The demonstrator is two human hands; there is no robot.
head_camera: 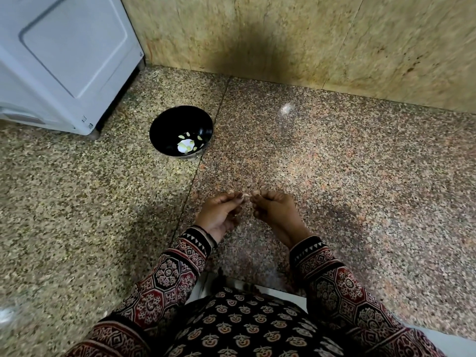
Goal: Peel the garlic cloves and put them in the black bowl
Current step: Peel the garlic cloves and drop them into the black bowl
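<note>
While both hands sit together above the worktop, a single garlic clove is held between them, near centre of view. Left hand: fingers curled, thumb and fingertips pinching the clove's left end. Right hand: fingers curled likewise, pinching the right end. Clove's long axis runs roughly left to right, from one hand to the other; only a small pale patch shows between the fingertips. Cannot tell which end is the tip or how much skin remains.

Black bowl stands upright on the worktop, well apart from the hands, up and to the left. Inside, at the bottom: several pale peeled cloves and a white scrap, lying loose.

White appliance stands just left of the bowl, not touching it. Stone wall behind. Patterned sleeves cover both forearms to the wrists.
</note>
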